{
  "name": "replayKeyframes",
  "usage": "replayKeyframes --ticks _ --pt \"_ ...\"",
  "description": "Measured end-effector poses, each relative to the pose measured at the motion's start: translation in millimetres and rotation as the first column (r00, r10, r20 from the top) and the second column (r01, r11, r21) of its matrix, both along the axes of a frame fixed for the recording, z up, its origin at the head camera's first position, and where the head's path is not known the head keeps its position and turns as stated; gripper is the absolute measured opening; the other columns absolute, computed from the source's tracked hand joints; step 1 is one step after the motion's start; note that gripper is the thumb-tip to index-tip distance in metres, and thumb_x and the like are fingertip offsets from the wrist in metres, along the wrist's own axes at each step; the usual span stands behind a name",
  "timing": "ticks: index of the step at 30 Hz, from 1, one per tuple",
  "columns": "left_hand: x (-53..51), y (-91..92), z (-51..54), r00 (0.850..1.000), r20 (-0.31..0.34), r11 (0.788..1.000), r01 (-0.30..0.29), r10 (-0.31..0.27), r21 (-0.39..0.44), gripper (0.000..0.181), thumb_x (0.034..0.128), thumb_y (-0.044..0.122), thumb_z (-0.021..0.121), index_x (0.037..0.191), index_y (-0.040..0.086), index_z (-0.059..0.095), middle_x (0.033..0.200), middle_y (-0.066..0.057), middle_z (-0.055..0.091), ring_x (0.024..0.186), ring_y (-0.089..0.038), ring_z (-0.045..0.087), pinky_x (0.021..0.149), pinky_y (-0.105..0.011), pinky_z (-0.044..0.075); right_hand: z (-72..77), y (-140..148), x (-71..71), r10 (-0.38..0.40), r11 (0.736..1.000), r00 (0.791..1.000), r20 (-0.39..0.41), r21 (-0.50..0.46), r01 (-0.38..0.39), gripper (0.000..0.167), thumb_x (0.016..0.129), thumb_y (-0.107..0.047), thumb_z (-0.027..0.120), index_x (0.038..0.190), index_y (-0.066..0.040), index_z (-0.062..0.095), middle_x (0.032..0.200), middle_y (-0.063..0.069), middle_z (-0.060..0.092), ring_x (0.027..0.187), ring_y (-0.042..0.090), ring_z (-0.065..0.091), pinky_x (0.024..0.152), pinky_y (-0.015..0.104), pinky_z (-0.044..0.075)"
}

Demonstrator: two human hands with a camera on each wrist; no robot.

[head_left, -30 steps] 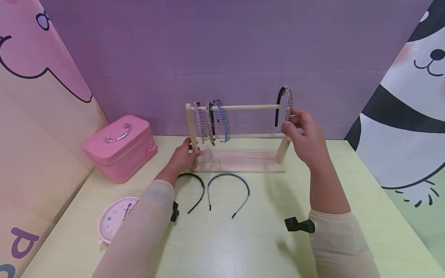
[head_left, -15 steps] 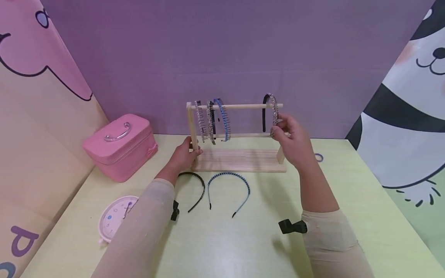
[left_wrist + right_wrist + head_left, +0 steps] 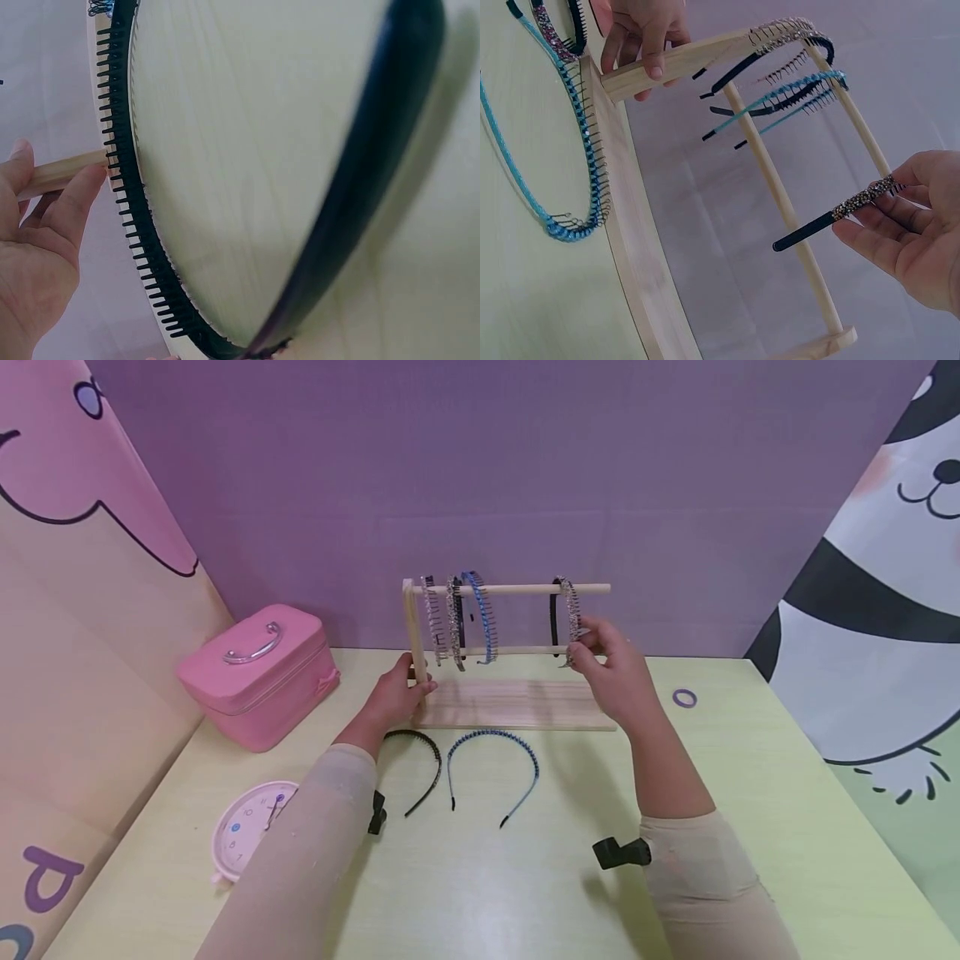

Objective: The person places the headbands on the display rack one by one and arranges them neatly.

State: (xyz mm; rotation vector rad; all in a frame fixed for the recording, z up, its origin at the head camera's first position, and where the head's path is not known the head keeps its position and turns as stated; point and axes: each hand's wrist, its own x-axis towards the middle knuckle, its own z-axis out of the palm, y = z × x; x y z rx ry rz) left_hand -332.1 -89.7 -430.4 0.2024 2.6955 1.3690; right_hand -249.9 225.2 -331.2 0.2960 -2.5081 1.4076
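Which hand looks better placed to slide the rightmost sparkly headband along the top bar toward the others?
Probably the right hand: it pinches that sparkly headband, looped over the top bar. The left hand grips the left upright, so it looks better for steadying the rack.

At the wooden rack (image 3: 634, 240), the right hand (image 3: 922, 232) pinches a glittery headband (image 3: 862, 199), the left hand (image 3: 649, 34) grips its post (image 3: 709, 61), and a blue headband (image 3: 590, 142) lies beside the rack.
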Motion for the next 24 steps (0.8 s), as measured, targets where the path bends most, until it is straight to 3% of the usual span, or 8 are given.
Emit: replayKeyframes --ticks 10,16,24 --pt "-1.1 0.6 -2.0 1.000 0.006 1.000 0.003 -0.003 0.000 0.040 0.0979 0.028 0.062 0.130 0.017 0.041 0.129 -0.008 0.059 0.112 -0.028 0.058 0.093 -0.045 0.052 -2.6 -16.3 -3.4 0.043 0.999 0.999 0.014 -0.008 -0.043 0.045 0.102 -0.023 0.052 0.144 -0.010 0.045 0.110 0.014 0.060 0.102 0.023 0.061 0.089 0.032 0.056" --pt "-1.1 -0.2 -1.4 1.000 0.006 1.000 0.000 0.000 -0.004 0.040 0.0976 0.028 0.062 0.130 0.017 0.042 0.127 -0.007 0.059 0.111 -0.027 0.058 0.093 -0.044 0.051 -1.9 -26.7 -5.7 0.034 0.998 0.999 0.020 0.051 -0.035 0.047 0.102 -0.029 0.052 0.145 -0.011 0.044 0.109 0.012 0.063 0.102 0.027 0.066 0.089 0.042 0.053" --pt "-0.6 -1.1 -0.2 1.000 0.007 1.000 0.005 -0.005 0.009 0.041 0.0976 0.027 0.063 0.131 0.017 0.041 0.128 -0.007 0.059 0.111 -0.028 0.058 0.093 -0.045 0.052 -1.0 -40.4 -8.4 0.075 0.997 0.997 0.017 0.020 -0.075 0.044 0.102 -0.026 0.053 0.144 -0.012 0.046 0.110 0.013 0.063 0.102 0.029 0.065 0.087 0.042 0.053"
